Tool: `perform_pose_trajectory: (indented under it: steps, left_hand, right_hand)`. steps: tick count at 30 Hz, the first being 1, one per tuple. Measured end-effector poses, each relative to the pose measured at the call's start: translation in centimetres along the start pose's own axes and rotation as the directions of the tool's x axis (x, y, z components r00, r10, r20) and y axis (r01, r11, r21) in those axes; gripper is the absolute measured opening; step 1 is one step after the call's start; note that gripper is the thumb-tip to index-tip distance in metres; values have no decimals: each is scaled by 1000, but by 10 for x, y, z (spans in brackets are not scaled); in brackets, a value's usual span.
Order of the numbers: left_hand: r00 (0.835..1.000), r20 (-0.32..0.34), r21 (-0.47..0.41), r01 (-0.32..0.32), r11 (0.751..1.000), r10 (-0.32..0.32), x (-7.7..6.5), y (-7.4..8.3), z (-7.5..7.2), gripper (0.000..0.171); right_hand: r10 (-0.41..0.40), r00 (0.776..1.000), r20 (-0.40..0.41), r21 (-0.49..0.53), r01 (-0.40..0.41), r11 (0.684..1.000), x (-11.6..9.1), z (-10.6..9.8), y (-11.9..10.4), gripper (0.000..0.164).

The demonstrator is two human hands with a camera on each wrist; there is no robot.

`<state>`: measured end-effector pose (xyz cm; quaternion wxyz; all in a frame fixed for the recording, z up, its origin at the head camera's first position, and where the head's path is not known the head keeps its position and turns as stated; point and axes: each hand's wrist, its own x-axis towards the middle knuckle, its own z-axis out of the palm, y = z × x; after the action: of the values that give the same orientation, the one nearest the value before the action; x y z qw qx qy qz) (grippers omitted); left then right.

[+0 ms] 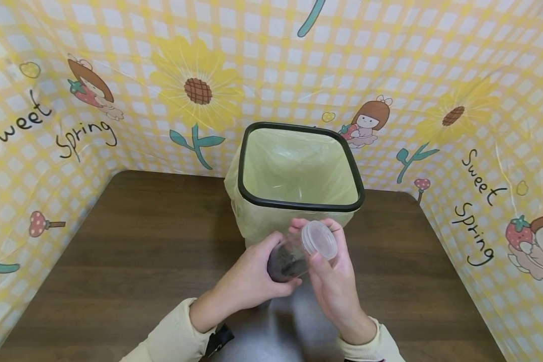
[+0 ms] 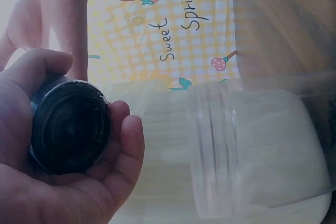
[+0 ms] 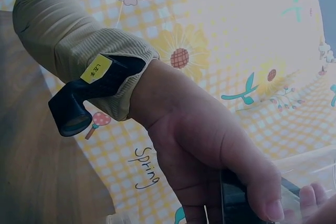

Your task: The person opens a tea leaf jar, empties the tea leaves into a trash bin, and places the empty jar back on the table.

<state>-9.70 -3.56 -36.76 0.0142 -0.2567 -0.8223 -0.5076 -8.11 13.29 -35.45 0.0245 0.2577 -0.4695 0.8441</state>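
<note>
A clear jar point(image 1: 284, 264) with dark contents is tilted in front of the bin, its translucent white lid point(image 1: 321, 240) facing up and to the right. My left hand point(image 1: 253, 274) grips the jar's body from the left, fingers and thumb curled round it. At the lid, my right hand point(image 1: 335, 281) pinches the rim between thumb and fingers. The left wrist view shows the jar's dark round base point(image 2: 71, 127). In the right wrist view the jar is mostly cut off, with my left hand point(image 3: 215, 156) across it.
Behind the hands stands a bin with a black rim point(image 1: 298, 205) and a pale yellow liner point(image 1: 298, 166). It rests on a dark wooden table point(image 1: 163, 236). A patterned cloth point(image 1: 276, 65) surrounds the table's back and sides. Close to the left wrist camera is a clear ridged plastic container point(image 2: 215, 150).
</note>
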Motion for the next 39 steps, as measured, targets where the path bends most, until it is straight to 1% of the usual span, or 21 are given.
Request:
perform_pose_trajectory:
  steps: [11,18,26,31,33,35,39]
  left_hand:
    - [1000,0,-8,0,1000,0,-1,-2,-1,47]
    - [1000,-6,-4,-7,1000,7,-1,-3,-1,47]
    - [1000,-3,-15,3,1000,-3,-1,-3,-1,47]
    - [1000,-8,-7,0,1000,0,-1,-3,-1,48]
    - [1000,-11,-7,-1,1000,1,-1,-3,-1,48]
    - [1000,-12,-9,-2,1000,1,-1,-3,-1,48]
    - [1000,-11,-9,-3,1000,3,-2,-3,-1,49]
  right_hand:
    - [-8,1000,22,23,7,1000,0,-1,2,45]
    - [-5,999,43,48,3,999,1,-2,1,39]
    - [-22,998,64,53,19,998,3,-2,1,54]
    - [-41,997,59,55,37,998,2,-2,4,68]
    - [-42,998,48,61,39,997,2,-2,5,70]
    - [-41,999,35,68,38,997,1,-2,6,68]
    - [-39,999,6,64,39,997,0,-1,7,60]
